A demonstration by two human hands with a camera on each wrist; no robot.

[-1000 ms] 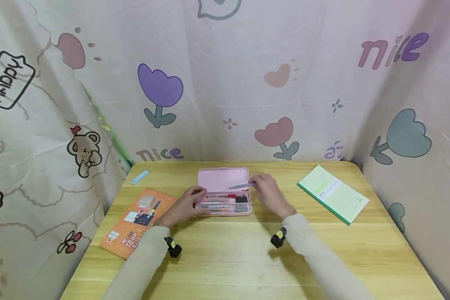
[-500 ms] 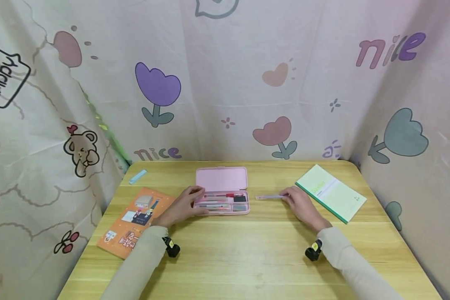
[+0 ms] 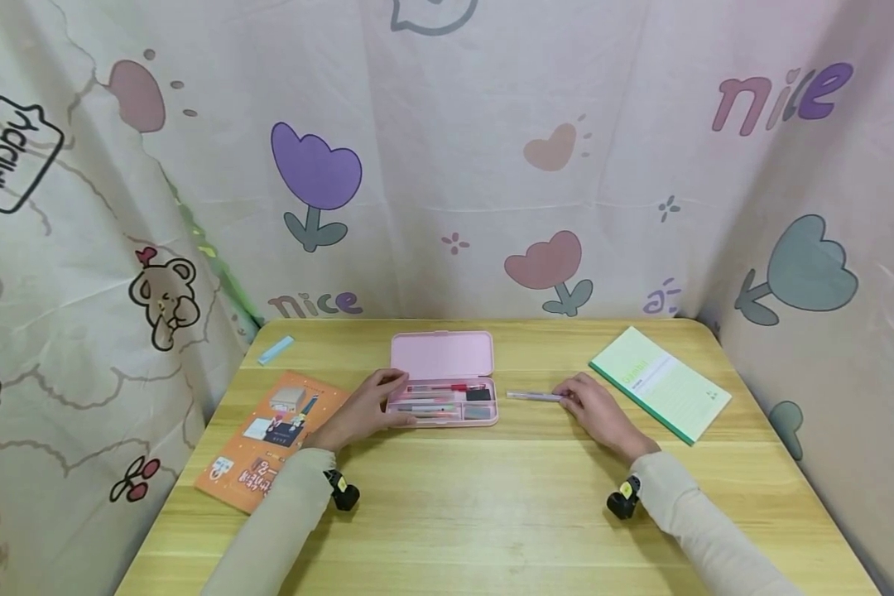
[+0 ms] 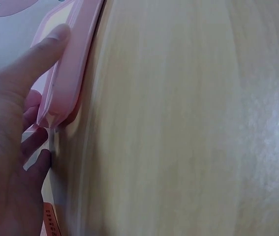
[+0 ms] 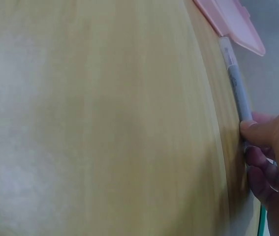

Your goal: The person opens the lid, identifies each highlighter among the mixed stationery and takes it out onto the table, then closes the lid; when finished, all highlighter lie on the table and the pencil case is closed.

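Lavender-grey, the pen (image 3: 534,396) is pinched at its right end by the fingers of the right hand (image 3: 594,410), low at the tabletop (image 3: 477,513); whether it is rested there cannot be told. Its long axis is pointed leftward at the open pencil case (image 3: 443,356), just apart. The case's left end is gripped between the left hand's (image 3: 368,406) thumb and fingers.

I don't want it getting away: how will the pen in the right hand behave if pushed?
The pen looks slim and rounded, so it may roll. It is probably stiff, jutting straight from the right hand. Being so thin, it is likely light.
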